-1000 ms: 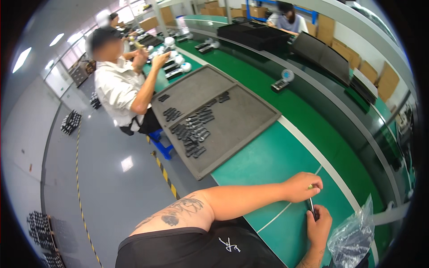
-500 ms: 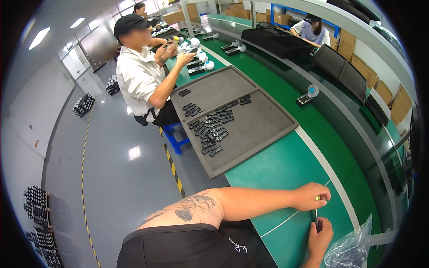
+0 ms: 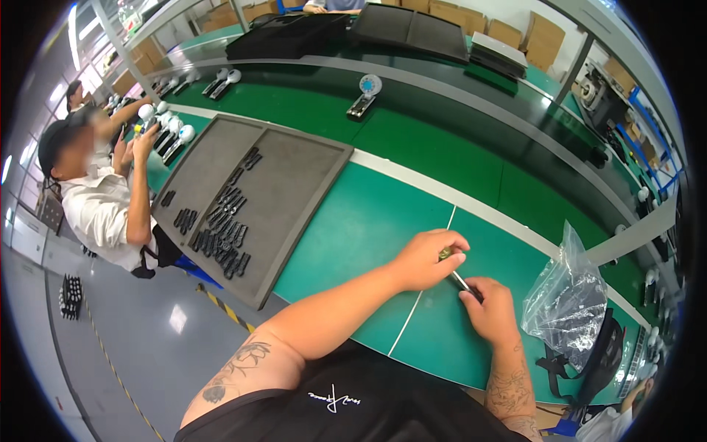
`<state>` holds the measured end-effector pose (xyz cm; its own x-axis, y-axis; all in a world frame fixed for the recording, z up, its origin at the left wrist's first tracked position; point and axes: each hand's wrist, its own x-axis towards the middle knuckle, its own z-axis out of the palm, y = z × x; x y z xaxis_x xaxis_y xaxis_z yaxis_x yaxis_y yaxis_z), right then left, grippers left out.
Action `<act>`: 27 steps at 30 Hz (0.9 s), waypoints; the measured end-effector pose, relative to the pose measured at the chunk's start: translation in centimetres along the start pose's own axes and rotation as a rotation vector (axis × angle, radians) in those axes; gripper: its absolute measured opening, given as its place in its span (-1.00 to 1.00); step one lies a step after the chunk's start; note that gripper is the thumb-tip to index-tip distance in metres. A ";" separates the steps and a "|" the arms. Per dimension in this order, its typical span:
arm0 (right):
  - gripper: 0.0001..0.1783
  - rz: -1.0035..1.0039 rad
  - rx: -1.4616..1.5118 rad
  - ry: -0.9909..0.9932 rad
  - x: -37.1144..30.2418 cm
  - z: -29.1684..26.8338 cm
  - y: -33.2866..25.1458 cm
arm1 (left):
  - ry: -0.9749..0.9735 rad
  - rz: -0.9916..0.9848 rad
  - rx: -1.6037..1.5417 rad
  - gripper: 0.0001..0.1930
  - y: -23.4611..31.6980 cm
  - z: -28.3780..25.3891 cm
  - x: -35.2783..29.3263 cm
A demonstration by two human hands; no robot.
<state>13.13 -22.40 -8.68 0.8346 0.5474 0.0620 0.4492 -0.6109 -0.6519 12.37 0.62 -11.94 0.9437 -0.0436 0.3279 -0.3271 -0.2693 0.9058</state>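
Note:
My left hand (image 3: 428,259) is closed around the yellow handle of a screwdriver (image 3: 459,280) above the green worktop (image 3: 346,221). Its metal shaft slants down toward my right hand (image 3: 492,308). Between the thumb and fingers of that hand is a small black plastic part (image 3: 475,295), mostly covered by them. The screwdriver's tip reaches this part, though the exact contact is hidden. Left of my hands, a dark grey divided tray (image 3: 294,236) bears many similar black parts (image 3: 228,210), lying in loose rows and a cluster.
A transparent plastic bag (image 3: 567,295) and a black strap-like item (image 3: 600,361) lie right of my hands. Beyond the worktop runs a green conveyor belt (image 3: 442,166) carrying a small white-and-blue handheld device (image 3: 368,87). A co-worker in a white shirt (image 3: 99,214) sits at the left.
My view has swung to the right, so the tray and co-worker appear farther left and the plastic bag shows more fully. Both hands keep their hold on the screwdriver and the black part.

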 end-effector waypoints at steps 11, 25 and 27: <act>-0.71 -0.192 -0.087 0.126 -0.7 0.1 -0.3 | 0.068 -0.061 -0.240 -0.68 0.0 0.1 -0.3; -0.57 -0.359 -0.255 0.017 0.6 2.1 4.7 | 0.142 0.334 -0.093 -0.85 -1.5 1.2 -0.7; -0.60 -0.349 -0.234 0.011 0.6 2.1 4.5 | 0.167 0.345 -0.120 -0.87 -1.0 1.1 -0.7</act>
<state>15.01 -23.68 -13.17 0.6222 0.7392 0.2580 0.7650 -0.5040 -0.4010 12.09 -0.15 -13.37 0.7596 0.0483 0.6486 -0.6363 -0.1516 0.7564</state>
